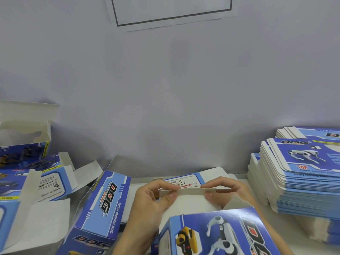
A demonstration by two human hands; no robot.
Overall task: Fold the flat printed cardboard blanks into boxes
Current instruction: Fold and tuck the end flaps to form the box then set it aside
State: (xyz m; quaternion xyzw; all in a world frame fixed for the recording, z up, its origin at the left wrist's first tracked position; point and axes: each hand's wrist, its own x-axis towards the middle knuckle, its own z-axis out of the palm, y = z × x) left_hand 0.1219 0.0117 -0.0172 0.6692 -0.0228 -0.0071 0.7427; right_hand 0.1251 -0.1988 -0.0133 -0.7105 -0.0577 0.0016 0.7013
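A blue printed box [217,234] with a robot-dog picture stands half-formed in front of me, its far end open. My left hand [150,205] and my right hand [222,192] each pinch an end of its grey end flap [189,191], which is bent along its crease. Beyond the flap lies a printed panel with a warning label [184,182]. A tall stack of flat blanks [301,173] sits at the right.
Several folded boxes with open flaps [103,203] [24,159] lie and stand at the left on the white table [143,183]. A pale wall rises close behind, with a framed sheet [171,10] stuck on it.
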